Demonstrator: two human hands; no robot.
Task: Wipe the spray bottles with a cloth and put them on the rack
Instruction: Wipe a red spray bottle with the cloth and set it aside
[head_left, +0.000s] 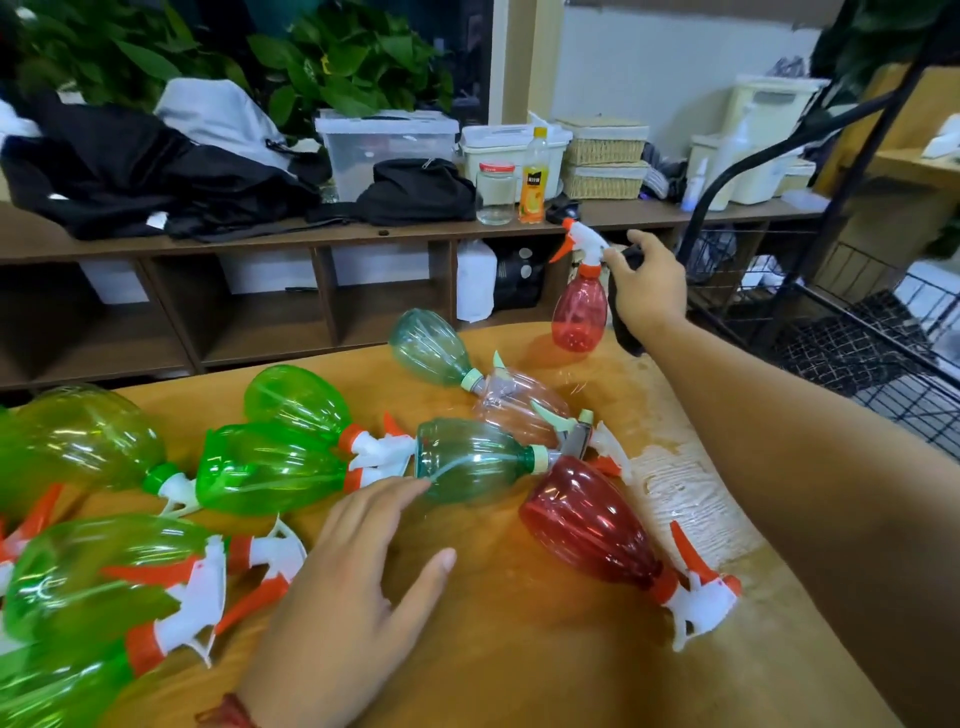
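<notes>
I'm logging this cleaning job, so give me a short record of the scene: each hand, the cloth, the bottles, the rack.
right hand: holds dark cloth, thumb at the sprayer of the upright red bottle, near the table's far edge
left hand: open, fingertips by the lying teal bottle
table: many bottles lying on their sides, mostly green bottles
rack: black wire, right of the table

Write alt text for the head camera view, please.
The right hand, with a dark cloth, grips an upright red spray bottle by its neck at the far edge of the orange table. The open left hand reaches toward a teal bottle among many lying there.
</notes>
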